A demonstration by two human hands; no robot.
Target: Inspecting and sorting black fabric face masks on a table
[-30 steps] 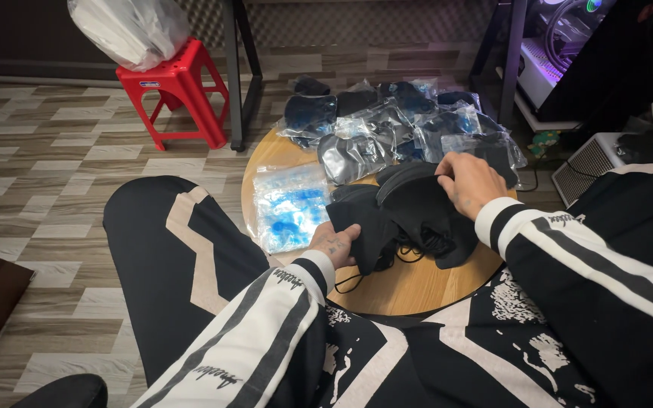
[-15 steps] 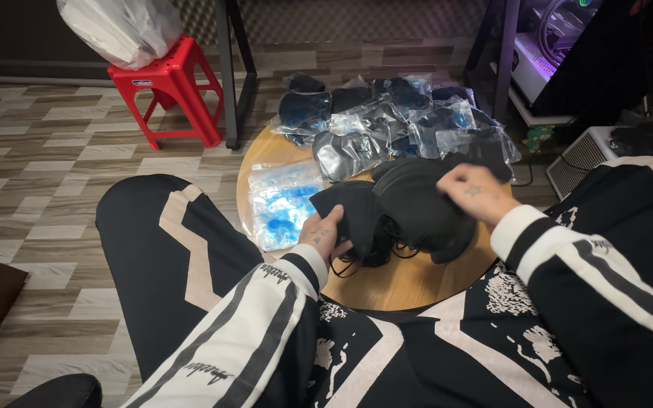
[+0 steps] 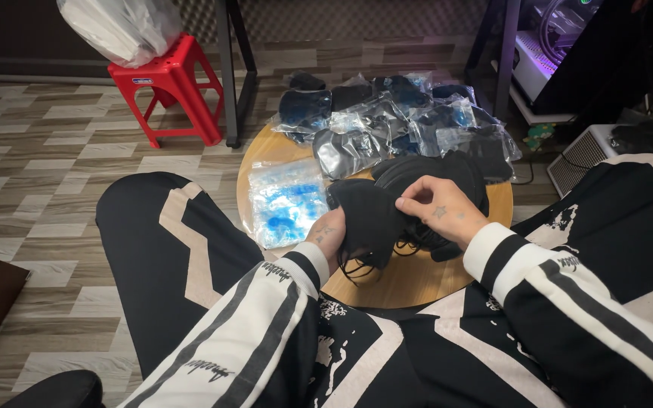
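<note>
Left hand (image 3: 325, 240) gripped a black face mask (image 3: 368, 219) at the round table's (image 3: 417, 279) near edge while the right hand (image 3: 440, 211) pinched its top fold; peeling one mask cleanly called for a light pinch.

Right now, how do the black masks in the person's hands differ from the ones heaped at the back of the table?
The black masks in hand are loose and unwrapped, gripped by the left hand and right hand; the bagged masks sit untouched in clear plastic. Both are dark.
</note>
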